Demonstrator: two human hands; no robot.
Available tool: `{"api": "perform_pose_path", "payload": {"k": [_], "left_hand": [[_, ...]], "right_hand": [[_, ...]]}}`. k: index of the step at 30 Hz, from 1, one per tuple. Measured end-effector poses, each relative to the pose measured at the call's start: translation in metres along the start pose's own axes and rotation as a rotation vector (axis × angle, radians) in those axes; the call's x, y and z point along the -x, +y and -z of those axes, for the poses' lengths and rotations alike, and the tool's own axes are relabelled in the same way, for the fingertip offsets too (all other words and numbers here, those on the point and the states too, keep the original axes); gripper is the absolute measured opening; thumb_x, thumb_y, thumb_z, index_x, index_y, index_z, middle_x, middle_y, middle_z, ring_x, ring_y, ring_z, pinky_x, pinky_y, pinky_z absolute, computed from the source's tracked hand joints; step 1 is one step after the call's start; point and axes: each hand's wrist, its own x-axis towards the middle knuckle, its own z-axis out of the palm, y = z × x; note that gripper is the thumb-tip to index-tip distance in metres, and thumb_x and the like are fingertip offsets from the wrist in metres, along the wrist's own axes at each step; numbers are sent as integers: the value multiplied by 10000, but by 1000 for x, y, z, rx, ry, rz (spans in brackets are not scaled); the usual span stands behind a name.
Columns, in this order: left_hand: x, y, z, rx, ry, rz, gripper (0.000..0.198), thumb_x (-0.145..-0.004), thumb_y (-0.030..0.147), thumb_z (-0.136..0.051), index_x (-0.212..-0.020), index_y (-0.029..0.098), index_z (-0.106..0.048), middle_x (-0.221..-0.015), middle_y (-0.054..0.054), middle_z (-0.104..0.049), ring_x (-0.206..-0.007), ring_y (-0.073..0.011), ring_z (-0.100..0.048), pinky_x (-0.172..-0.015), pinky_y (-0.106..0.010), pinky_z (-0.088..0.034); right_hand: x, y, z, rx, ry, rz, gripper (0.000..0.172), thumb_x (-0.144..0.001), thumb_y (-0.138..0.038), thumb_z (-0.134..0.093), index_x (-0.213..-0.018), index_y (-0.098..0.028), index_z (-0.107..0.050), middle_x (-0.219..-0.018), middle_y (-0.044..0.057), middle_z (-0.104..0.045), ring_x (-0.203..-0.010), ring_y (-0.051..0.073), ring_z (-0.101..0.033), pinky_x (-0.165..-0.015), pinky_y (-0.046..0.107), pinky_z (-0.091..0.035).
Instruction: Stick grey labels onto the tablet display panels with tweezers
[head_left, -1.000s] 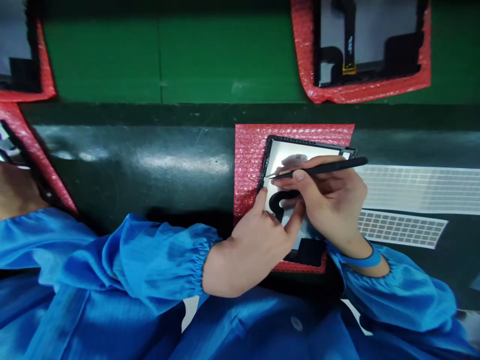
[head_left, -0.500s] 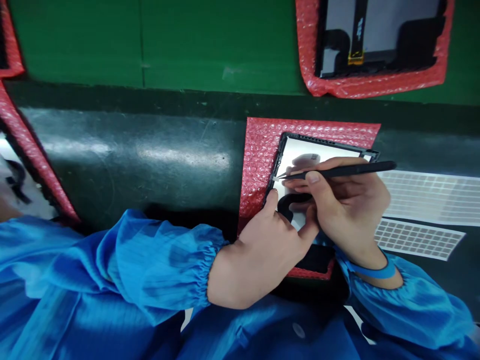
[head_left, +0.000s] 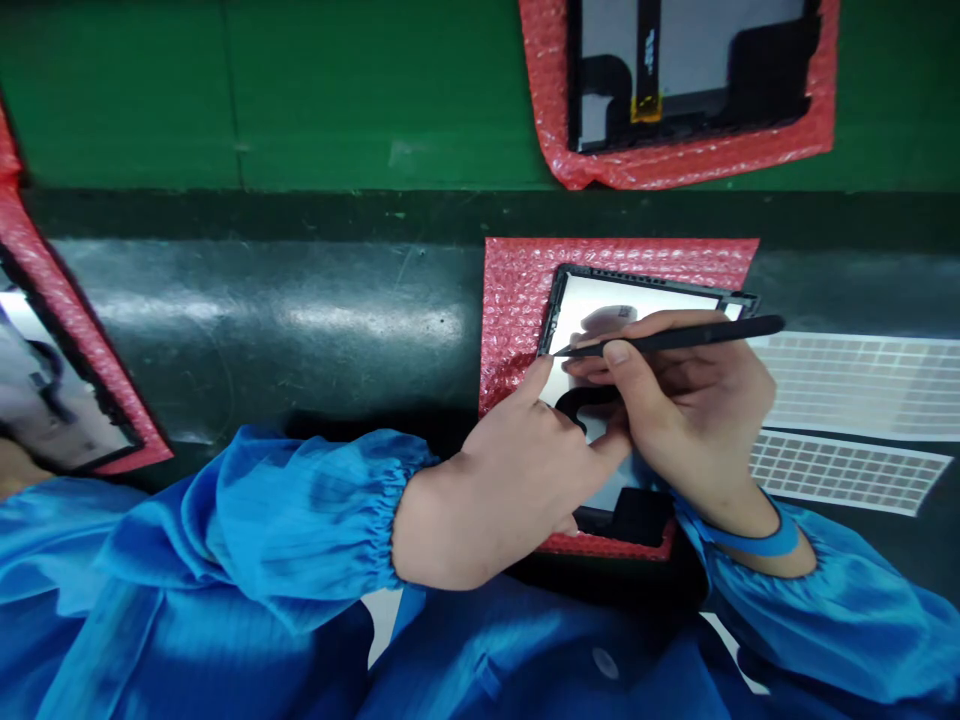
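Note:
A screen panel (head_left: 660, 295) with a black frame and a white back lies on a pink bubble-wrap sheet (head_left: 510, 300). My right hand (head_left: 690, 400) is closed around black tweezers (head_left: 690, 335), whose points touch down at the panel's left edge. My left hand (head_left: 517, 470) reaches over the panel with its index finger stretched out. That fingertip presses on the left edge, right beside the tweezer points. The left thumb is spread towards my right hand. Any small piece at the tweezer points is hidden or too small to make out.
To the right lie two white sheets of small grey stickers, a larger sheet (head_left: 862, 385) and a smaller sheet (head_left: 847, 470). Another panel (head_left: 697, 60) rests on bubble wrap at the back. At far left is a third panel (head_left: 67, 410), with part of another person's hand (head_left: 19, 468).
My left index fingertip has moved up along the panel's edge to the tweezer points, where a small white piece showed before. The tweezers stay nearly in place. The view has shifted slightly.

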Motion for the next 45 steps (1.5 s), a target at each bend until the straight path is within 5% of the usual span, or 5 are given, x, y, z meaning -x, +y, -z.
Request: {"api": "perform_pose_path", "payload": {"k": [12,18,33,38,45], "left_hand": [[-2,-13,21,31,-105,-74,818,-869,704,-727,-1430,129,-571,-927,-101,-789,-929,-305,-754,-1141,-503,-408],[34,-21,29,-33,-84,707,491,-1057,559,-437,-969,141,-679,-704,-109,-679,-642,-317,-691,-579,-365,-462],[21,-1,-54,1064,787,607,433,-952,443,-653,-1108,288,-279,-736,93,-485,-521,-88,-412,-511,-201,-371],[-27,-53,-16,1128,978,542,517,-833,391,-775,-1090,273,-343,-740,68,-546,-501,-86,-444,-495,-204,-366],[-198,-128,44,1076,1069,555,370,-947,263,-710,-1247,185,-507,-923,-8,-616,-719,-131,-606,-666,-268,-525]], "right_hand": [[-3,-1,7,-157,24,59,97,-927,-234,-782,-968,-261,-699,-923,8,-809,-721,198,-809,-653,300,-713],[6,-9,52,-172,184,203,145,-877,-174,-808,-967,-278,-763,-819,-6,-791,-679,240,-801,-606,345,-710],[2,56,137,-34,228,166,237,-874,-377,-816,-951,-210,-666,-798,29,-776,-618,201,-763,-612,325,-622],[4,60,140,-150,230,72,333,-851,-455,-827,-979,-218,-632,-700,1,-741,-596,199,-754,-619,317,-617],[5,64,143,-171,204,143,327,-895,-473,-781,-989,-209,-613,-701,26,-760,-581,199,-753,-599,305,-602]]}}
